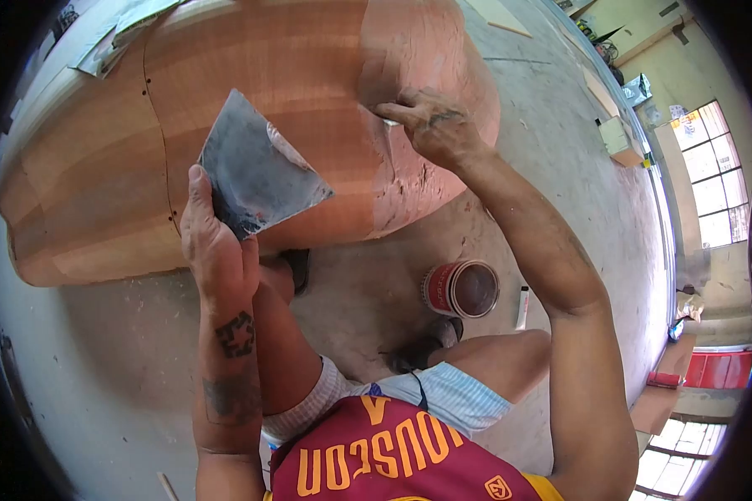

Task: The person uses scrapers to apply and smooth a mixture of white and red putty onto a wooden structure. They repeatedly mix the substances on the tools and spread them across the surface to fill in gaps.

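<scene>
My left hand grips the lower left corner of a grey, flat plate with a pinkish smear near its right edge. In front of me lies a large, rounded, wood-coloured form, its right part coated with pinkish filler. My right hand is at the filler's left edge, its fingers closed on a thin tool, of which only a pale edge shows below the fingers. The plate is held over the form's surface, left of my right hand.
On the concrete floor stand an open red can and, to its right, a white tube. My legs are bent below the form. Boxes and a barred window are at the right.
</scene>
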A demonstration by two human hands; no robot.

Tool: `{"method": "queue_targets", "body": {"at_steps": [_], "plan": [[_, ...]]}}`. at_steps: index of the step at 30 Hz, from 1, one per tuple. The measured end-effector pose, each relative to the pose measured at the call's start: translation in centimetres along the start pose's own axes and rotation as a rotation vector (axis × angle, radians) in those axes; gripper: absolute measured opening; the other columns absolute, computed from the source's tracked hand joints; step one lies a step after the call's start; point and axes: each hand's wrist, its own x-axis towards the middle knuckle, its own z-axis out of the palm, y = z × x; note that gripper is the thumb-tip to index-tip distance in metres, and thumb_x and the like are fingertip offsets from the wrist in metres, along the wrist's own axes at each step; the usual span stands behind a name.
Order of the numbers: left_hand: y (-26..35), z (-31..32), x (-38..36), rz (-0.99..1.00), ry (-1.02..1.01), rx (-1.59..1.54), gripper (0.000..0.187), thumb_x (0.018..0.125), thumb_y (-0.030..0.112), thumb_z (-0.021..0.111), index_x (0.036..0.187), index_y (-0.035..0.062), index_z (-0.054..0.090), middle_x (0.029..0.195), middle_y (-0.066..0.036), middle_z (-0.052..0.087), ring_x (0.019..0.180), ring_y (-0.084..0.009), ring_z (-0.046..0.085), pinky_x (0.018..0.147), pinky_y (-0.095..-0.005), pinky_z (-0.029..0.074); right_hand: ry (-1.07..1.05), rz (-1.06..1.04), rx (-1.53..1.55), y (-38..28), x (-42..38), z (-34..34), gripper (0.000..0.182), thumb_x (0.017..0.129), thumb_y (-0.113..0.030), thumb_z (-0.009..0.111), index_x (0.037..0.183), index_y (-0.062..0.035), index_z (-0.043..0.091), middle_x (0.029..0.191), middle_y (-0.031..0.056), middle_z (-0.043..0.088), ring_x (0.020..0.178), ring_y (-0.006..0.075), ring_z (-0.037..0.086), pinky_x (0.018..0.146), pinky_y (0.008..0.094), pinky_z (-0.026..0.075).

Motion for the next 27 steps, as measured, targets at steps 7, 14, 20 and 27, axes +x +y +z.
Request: {"method": "queue_targets", "body": {"at_steps": [7, 14, 20, 27], "plan": [[0.4, 0.0, 0.2, 0.011, 0.018, 0.009, 0.038, 0.106, 0.036, 0.053, 0.129, 0.0063, 0.06, 0.117, -0.001, 0.065, 0.102, -0.0103, 0.063, 0.081, -0.0262, 0.053, -0.161, 0.022, 0.013, -2.0, -2.7, 0.0, 0.039, 0.093, -0.012, 0.052, 0.126, -0.0265, 0.065, 0.114, 0.0021, 0.064, 0.101, 0.0239, 0.064, 0.088, 0.0368, 0.053], [0.3, -0.5, 0.2, 0.021, 0.133, 0.137, 0.039, 0.106, 0.036, 0.053, 0.13, 0.0061, 0.059, 0.118, 0.0, 0.065, 0.103, -0.0109, 0.063, 0.082, -0.0265, 0.052, -0.105, 0.11, -0.023, -6.2, -6.2, 0.6, 0.04, 0.086, -0.01, 0.057, 0.122, -0.0233, 0.066, 0.114, 0.0047, 0.064, 0.099, 0.0272, 0.062, 0.084, 0.0386, 0.053], [0.0, -0.7, 0.2, 0.022, 0.007, 0.052, 0.035, 0.106, 0.034, 0.052, 0.125, 0.0052, 0.061, 0.116, -0.003, 0.066, 0.102, -0.0126, 0.065, 0.082, -0.0289, 0.055, 0.048, 0.145, -0.019, -8.9, -9.3, 1.1, 0.039, 0.082, -0.014, 0.061, 0.119, -0.0199, 0.067, 0.112, 0.0063, 0.063, 0.1, 0.0272, 0.061, 0.084, 0.0393, 0.051], [-0.7, -1.5, 0.8, 0.023, 0.051, 0.065, 0.033, 0.106, 0.034, 0.052, 0.124, 0.0072, 0.061, 0.115, -0.003, 0.066, 0.101, -0.0146, 0.066, 0.081, -0.0312, 0.056, 0.11, 0.195, -0.056, -11.1, -12.6, 3.8, 0.045, 0.08, -0.017, 0.064, 0.125, -0.0211, 0.065, 0.12, 0.0061, 0.062, 0.105, 0.0269, 0.06, 0.088, 0.0404, 0.051]]}}
